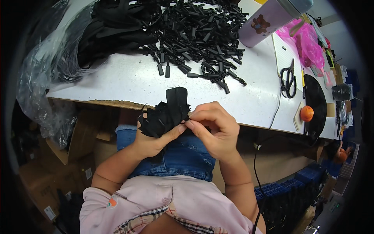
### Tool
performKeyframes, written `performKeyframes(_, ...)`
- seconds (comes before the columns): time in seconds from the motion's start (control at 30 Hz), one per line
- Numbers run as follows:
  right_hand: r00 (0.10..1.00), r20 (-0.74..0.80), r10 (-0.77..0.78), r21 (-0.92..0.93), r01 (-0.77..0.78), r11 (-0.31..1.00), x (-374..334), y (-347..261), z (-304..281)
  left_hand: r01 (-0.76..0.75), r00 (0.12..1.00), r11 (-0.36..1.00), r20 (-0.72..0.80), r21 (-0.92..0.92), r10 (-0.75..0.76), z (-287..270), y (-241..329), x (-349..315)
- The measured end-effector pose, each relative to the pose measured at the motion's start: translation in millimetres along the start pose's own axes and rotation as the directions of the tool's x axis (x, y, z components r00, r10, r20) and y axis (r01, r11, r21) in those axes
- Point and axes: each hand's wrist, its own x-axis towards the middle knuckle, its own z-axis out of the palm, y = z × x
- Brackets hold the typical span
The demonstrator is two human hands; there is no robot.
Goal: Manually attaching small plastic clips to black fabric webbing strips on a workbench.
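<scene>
Webbing bundle: wad of short black strap pieces (166,114), frame centre, held over the lap just below the near edge of the white table (128,80).
Handling: looks light, soft and floppy; cut ends fan out at 8 o'clock, so loose pieces could slip from the stack. Best grip seems to be the bunched middle, with one end pinched to peel off a single piece.
Left hand: left hand (154,138) closed around the bundle from below, thumb pressed up along its right side toward 2 o'clock.
Right hand: right hand (214,128) curled, thumb and fingertips pinched on the bundle's right edge at 3 o'clock; what exactly sits in the pinch is too small to tell.
Arm pose: both forearms enter from 6 o'clock, elbows out, wrists meeting at centre, hands touching.
Table, 12 o'clock: heap of small black plastic clips (198,35).
Table, 10 o'clock: clear plastic bag of black straps (78,43).
Table, 1 o'clock: lilac bottle (269,19).
Table, 2–3 o'clock: pink bag (307,45), black scissors (289,82), small orange ball-like thing (306,113).
Lap: blue denim (183,156), pink top below.
</scene>
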Motion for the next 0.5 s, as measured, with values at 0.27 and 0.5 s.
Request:
performKeyframes(0.27, 0.998, 0.003, -0.07, -0.052, 0.07, 0.996, -2.9, 7.0, 8.5, 0.056, 0.997, 0.997, 0.064, -0.048, -0.053, -2.7, -2.0, 1.0)
performKeyframes(0.5, 0.963, 0.108, -0.248, -0.19, 0.265, 0.945, 2.6, 10.7, 4.4, 0.034, 0.989, 0.999, 0.143, -0.036, -0.028, -9.2, -0.2, 6.8)
